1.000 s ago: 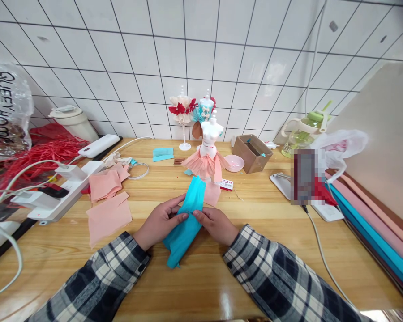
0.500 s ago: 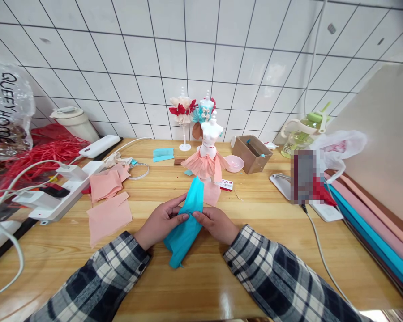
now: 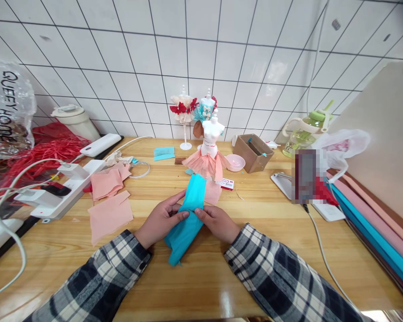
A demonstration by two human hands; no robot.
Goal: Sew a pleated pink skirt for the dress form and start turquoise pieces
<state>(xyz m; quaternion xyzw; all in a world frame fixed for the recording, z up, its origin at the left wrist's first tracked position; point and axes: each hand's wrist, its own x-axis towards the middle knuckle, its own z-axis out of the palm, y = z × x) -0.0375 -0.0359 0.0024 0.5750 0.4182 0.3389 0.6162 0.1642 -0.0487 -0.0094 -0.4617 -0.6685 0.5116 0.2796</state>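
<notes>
A strip of turquoise crepe paper is held slantwise above the table, its upper end toward the wall. My left hand pinches its left edge near the middle, thumb on top and fingers behind. From the right, my right hand grips the same strip, thumb pressed on the front, close to the left thumb. Just beyond the strip stands a small white mannequin wearing a gathered peach paper skirt. A pale pink paper piece lies at its foot, partly covered by the strip.
Peach paper pieces lie left, near a power strip with cables. Two dressed mannequins stand at the wall. A pink bowl and cardboard box are behind right. Paper rolls and a cable lie right.
The strip's upper part has been spread wider between my hands, and its top edge looks broader. Both hands keep their pinch in nearly the same place.
</notes>
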